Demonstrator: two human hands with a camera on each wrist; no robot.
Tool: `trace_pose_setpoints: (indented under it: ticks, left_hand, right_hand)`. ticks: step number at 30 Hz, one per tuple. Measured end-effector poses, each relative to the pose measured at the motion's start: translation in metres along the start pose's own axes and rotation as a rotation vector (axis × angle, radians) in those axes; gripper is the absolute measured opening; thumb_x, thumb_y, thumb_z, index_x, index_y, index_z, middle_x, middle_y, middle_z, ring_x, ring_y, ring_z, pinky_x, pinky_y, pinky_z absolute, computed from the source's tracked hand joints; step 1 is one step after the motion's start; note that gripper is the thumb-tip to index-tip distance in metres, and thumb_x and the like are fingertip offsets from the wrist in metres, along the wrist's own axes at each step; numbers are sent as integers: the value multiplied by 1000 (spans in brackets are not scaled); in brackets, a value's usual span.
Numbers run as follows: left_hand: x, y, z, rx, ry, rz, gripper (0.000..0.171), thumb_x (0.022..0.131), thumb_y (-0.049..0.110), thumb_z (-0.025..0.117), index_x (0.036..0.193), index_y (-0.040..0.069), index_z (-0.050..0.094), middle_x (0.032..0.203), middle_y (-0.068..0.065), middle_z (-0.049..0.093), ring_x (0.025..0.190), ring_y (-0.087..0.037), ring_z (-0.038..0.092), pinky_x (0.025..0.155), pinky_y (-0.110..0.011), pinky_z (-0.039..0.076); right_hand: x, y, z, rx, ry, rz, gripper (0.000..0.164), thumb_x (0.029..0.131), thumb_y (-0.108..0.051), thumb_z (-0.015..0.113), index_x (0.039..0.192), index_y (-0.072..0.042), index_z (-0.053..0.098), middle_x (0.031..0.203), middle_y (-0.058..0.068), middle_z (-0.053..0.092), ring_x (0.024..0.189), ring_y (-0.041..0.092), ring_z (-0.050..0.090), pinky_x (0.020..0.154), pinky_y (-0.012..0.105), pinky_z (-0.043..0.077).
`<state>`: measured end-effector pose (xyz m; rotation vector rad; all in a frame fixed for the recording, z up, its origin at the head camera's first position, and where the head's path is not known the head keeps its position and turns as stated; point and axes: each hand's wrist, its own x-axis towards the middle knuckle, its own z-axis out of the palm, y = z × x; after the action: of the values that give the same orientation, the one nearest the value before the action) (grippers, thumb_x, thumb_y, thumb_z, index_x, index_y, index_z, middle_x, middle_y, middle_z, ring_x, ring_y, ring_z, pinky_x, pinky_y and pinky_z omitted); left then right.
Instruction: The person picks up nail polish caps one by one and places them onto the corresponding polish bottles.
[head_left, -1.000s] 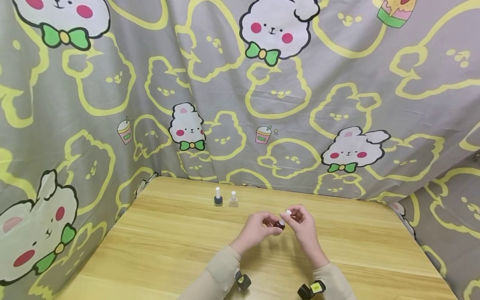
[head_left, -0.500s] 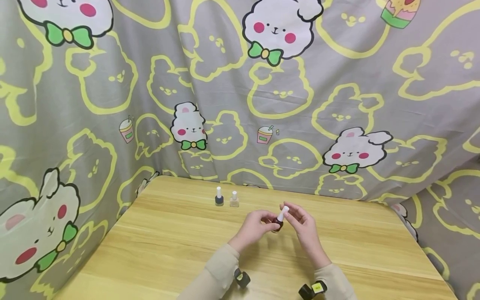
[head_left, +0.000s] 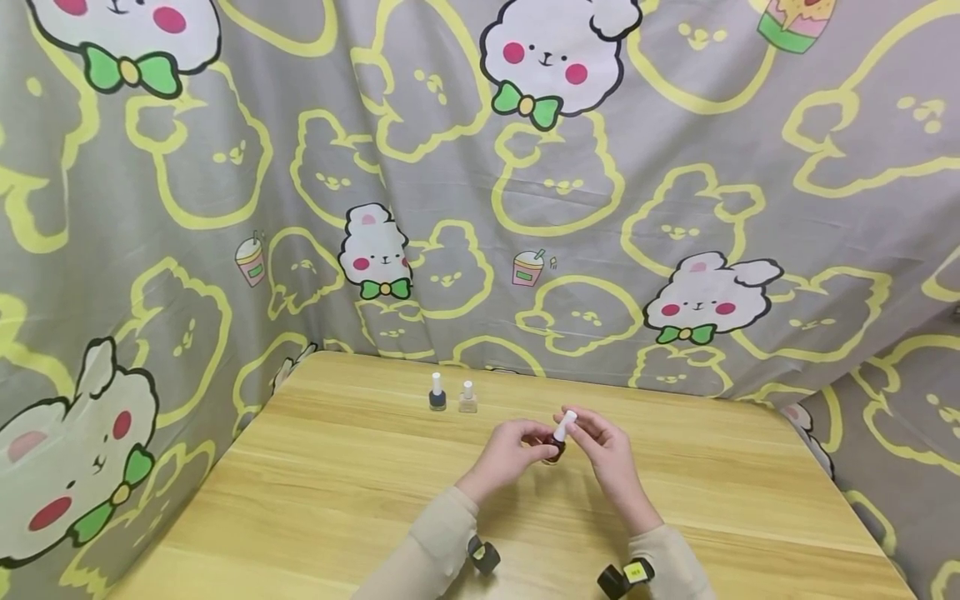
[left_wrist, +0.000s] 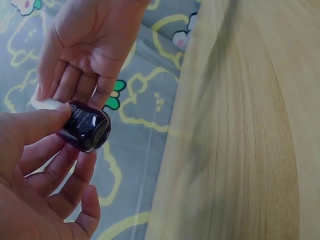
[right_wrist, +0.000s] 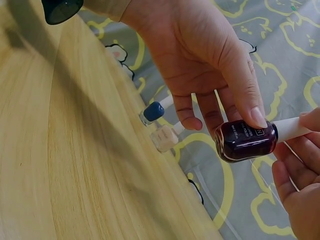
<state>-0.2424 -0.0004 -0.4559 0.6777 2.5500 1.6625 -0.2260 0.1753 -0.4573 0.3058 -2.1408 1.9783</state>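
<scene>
Above the table, my left hand (head_left: 507, 457) grips a small dark red nail polish bottle (right_wrist: 246, 143) by its glass body, thumb across the front. The bottle is tilted, its long white cap (right_wrist: 291, 128) slanting up to the right in the head view. My right hand (head_left: 609, 454) pinches that cap between thumb and fingers. Cap and bottle meet at the neck. In the left wrist view the bottle (left_wrist: 86, 127) lies over the left fingers, with much of the cap hidden behind the thumb.
A dark blue nail polish bottle (head_left: 437, 400) and a pale one (head_left: 468, 403), both white-capped, stand upright towards the back of the wooden table (head_left: 337, 467). A patterned grey curtain (head_left: 465, 183) hangs behind and along the sides.
One second ago the right fingers covered the cap's middle. They then shifted so that most of the cap shows, and the bottle moved slightly. Over the last half second little differs.
</scene>
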Motion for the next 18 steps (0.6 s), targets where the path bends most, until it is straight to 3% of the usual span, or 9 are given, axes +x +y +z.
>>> trace_pose_setpoints:
  ticks: [5,12,18]
  left_hand:
    - [0,0,0,-3,2,6,22,85,18,74,105,7,74,98,-6,74,84,-7,63,72,-20,51]
    - [-1,0,1,-18,2,12,21,84,18,76,102,8,74,95,-4,75,80,-4,61,68,-19,49]
    - [-3,1,3,-5,4,12,21,83,18,77,101,8,74,93,-2,74,78,-2,60,69,-19,49]
  right_hand:
    - [0,-1,1,3,17,11,37,93,-14,65,120,10,58,105,1,75,96,0,68,88,17,51]
    - [0,-2,3,20,89,24,27,87,-5,70,106,10,58,88,-12,72,83,1,66,79,17,53]
    - [-1,-2,4,-2,135,20,24,85,-3,73,98,7,56,82,-12,66,79,2,63,73,17,52]
